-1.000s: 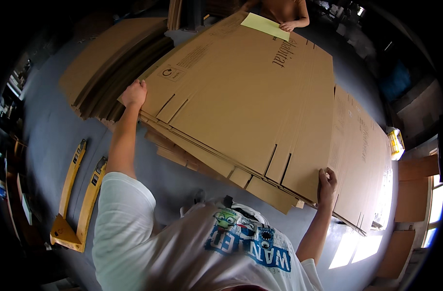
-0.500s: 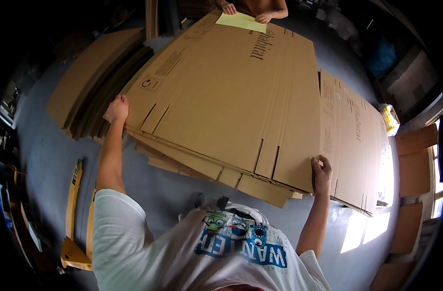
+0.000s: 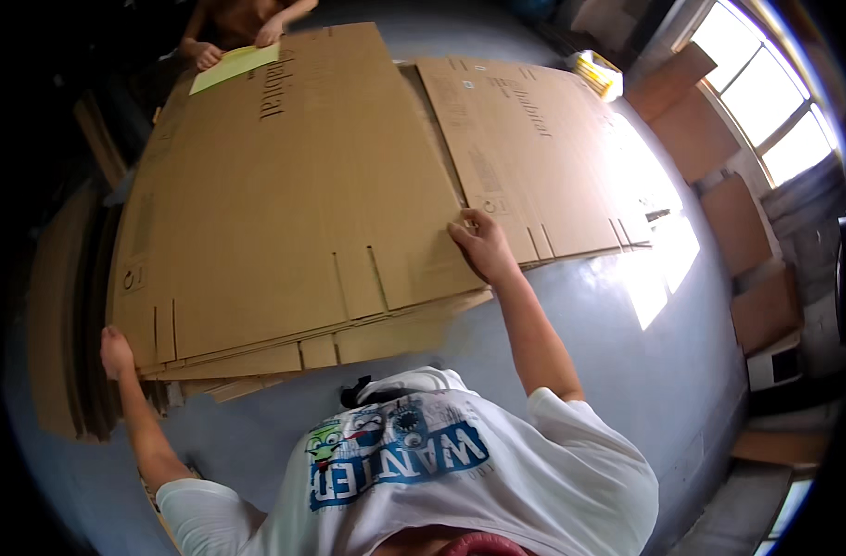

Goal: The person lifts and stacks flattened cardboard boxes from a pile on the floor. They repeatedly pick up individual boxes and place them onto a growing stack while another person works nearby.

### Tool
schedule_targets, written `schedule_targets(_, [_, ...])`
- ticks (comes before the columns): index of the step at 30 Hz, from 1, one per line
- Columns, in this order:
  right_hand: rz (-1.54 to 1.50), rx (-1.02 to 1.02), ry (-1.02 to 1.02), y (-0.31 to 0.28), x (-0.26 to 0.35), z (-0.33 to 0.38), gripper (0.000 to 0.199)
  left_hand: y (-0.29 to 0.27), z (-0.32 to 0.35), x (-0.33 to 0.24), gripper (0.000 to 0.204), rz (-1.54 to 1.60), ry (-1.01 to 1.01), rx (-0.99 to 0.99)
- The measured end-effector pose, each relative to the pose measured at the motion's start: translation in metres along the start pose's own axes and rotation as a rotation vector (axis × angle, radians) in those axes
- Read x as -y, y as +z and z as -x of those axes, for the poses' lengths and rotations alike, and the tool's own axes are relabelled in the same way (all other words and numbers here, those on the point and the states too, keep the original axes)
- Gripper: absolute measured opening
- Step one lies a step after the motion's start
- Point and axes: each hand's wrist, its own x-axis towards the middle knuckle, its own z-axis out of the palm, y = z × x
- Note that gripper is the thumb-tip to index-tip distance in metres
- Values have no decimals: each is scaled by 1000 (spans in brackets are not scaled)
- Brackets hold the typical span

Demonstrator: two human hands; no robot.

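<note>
Top sheet (image 3: 284,185) lying flat on stack (image 3: 284,357), left hand (image 3: 117,352) gripping its near-left corner, right hand (image 3: 483,246) curled over its right edge. Probably light but wide and floppy; best held at opposite edges. Second stack (image 3: 543,139) just right.

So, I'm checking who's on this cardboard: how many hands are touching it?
4. The person's left hand grips the stack's near-left corner, the right hand its right edge. A co-worker's two hands press a yellow sheet at the far end.
</note>
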Motion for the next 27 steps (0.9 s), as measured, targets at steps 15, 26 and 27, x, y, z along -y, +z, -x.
schedule_targets(15, [-193,26,-23,12,-21,-17,38,20,46,-128,36,-206,-58,-161])
schedule_targets(26, [-146,24,6,3,-12,-12,36,28,48,-156,36,-177,-109,-139])
schedule_targets(27, [-118,41,16,3,-9,-12,35,27,47,-156,36,-180,-108,-137])
